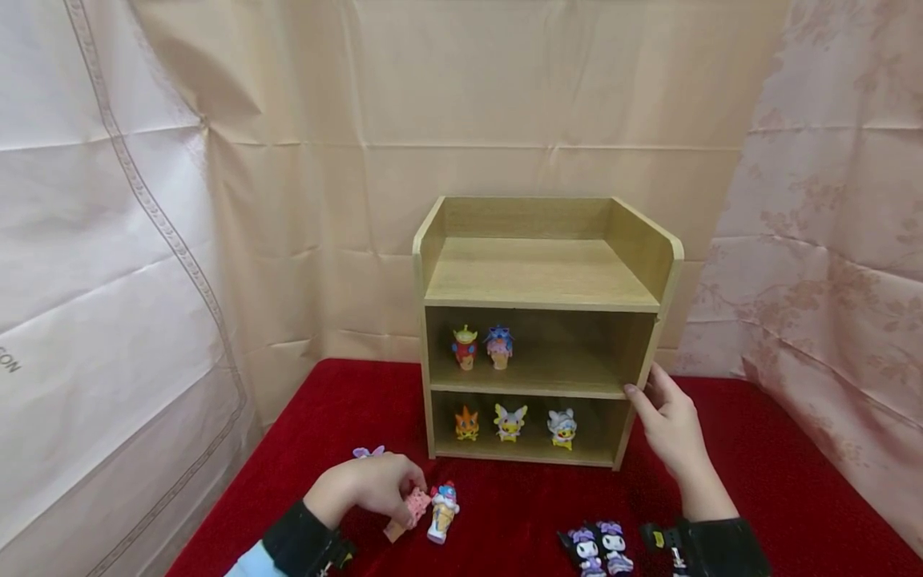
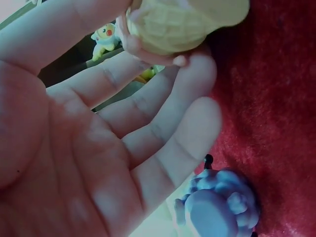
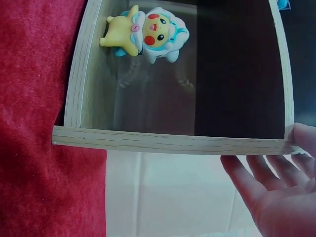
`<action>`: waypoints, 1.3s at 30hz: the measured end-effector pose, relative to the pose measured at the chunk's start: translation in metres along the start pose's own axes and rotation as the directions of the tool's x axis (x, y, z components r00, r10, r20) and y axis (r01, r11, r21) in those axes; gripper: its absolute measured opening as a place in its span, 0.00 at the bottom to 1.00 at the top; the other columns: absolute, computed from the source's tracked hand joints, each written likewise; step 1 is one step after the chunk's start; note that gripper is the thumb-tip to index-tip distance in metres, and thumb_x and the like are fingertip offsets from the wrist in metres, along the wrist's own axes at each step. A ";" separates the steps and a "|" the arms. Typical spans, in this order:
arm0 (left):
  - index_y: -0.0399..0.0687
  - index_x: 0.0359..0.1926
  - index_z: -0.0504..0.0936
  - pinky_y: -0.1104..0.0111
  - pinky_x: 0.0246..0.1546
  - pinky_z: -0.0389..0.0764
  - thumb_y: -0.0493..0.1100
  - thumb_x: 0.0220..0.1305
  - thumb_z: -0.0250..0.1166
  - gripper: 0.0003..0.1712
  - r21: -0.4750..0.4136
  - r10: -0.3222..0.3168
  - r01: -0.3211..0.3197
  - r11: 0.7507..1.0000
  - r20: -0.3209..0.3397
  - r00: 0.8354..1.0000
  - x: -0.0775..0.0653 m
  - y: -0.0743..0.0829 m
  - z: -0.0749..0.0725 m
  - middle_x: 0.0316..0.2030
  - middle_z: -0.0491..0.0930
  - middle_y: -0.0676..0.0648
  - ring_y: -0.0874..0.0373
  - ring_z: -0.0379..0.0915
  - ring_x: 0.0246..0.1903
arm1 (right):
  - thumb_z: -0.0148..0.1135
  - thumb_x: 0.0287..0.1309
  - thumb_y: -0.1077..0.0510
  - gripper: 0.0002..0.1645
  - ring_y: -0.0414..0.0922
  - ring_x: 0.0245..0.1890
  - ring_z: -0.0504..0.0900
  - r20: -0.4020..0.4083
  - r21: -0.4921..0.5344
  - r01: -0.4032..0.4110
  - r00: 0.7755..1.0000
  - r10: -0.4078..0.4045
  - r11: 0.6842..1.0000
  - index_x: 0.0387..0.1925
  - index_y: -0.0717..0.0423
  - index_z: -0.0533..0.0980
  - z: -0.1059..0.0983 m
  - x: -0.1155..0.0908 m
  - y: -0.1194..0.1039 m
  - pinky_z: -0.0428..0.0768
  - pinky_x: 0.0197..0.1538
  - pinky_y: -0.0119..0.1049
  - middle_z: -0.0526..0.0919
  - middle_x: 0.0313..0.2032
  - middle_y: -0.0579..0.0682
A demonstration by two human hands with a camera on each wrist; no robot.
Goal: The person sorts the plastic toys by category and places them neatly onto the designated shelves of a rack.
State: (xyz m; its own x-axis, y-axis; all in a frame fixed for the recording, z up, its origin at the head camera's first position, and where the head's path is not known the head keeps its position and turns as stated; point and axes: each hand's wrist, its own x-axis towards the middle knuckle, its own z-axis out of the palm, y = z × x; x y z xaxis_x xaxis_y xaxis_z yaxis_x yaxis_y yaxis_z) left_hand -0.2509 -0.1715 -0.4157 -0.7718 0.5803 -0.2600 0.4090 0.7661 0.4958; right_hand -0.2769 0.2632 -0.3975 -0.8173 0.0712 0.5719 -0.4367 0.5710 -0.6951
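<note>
A pink figurine with a tan waffle-cone base is pinched between the thumb and fingers of my left hand, low over the red cloth. The left wrist view shows its cone close up at the fingertips. Right beside it lies a cone figurine with a white and red top. Behind the left hand, a purple-eared figurine is partly hidden. My right hand holds the right side panel of the wooden shelf, thumb at the front edge and fingers along the outer face.
On the middle level stand a red-and-green figurine and a blue-and-pink one. Below them are an orange figurine, a grey-and-yellow one and a white-hooded yellow one. Two black-and-purple figurines lie at the front. Curtains hang behind.
</note>
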 end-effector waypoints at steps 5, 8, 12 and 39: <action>0.59 0.38 0.83 0.68 0.30 0.75 0.46 0.43 0.76 0.17 0.029 0.007 -0.007 1.000 -0.009 1.000 -0.002 0.001 -0.002 0.27 0.76 0.59 0.65 0.70 0.28 | 0.55 0.68 0.56 0.33 0.52 0.55 0.72 0.003 0.004 0.004 1.000 -0.004 1.000 0.71 0.49 0.58 0.000 0.000 0.001 0.76 0.48 0.51 0.70 0.61 0.59; 0.60 0.37 0.82 0.67 0.29 0.74 0.46 0.43 0.76 0.17 0.034 0.006 -0.006 0.999 -0.025 1.000 -0.004 0.003 -0.007 0.26 0.75 0.59 0.64 0.70 0.27 | 0.55 0.68 0.56 0.32 0.52 0.55 0.73 0.003 0.000 0.007 1.000 -0.007 1.000 0.71 0.49 0.59 -0.001 0.000 0.000 0.78 0.48 0.43 0.71 0.60 0.58; 0.61 0.39 0.82 0.66 0.27 0.74 0.47 0.45 0.76 0.17 0.024 0.013 -0.012 1.000 -0.057 0.998 -0.006 0.007 -0.015 0.26 0.76 0.58 0.62 0.70 0.26 | 0.56 0.68 0.56 0.32 0.51 0.54 0.73 0.009 0.001 0.013 1.000 -0.013 1.000 0.70 0.50 0.60 -0.001 0.002 -0.001 0.78 0.47 0.39 0.71 0.60 0.58; 0.53 0.45 0.77 0.67 0.30 0.80 0.42 0.54 0.73 0.18 0.060 0.369 -0.378 0.924 -0.400 0.839 0.007 0.060 -0.040 0.31 0.79 0.59 0.66 0.75 0.28 | 0.55 0.68 0.56 0.33 0.52 0.54 0.73 0.029 0.009 0.010 1.000 -0.010 1.000 0.71 0.51 0.58 -0.003 0.001 0.000 0.78 0.48 0.47 0.71 0.60 0.60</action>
State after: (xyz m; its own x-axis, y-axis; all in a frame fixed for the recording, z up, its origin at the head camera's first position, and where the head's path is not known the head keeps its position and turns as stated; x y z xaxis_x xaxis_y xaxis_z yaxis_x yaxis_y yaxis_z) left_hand -0.2517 -0.1327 -0.3547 -0.6911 0.6591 0.2967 0.6988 0.5046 0.5070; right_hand -0.2766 0.2657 -0.3961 -0.8234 0.0422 0.5660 -0.4479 0.5642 -0.6936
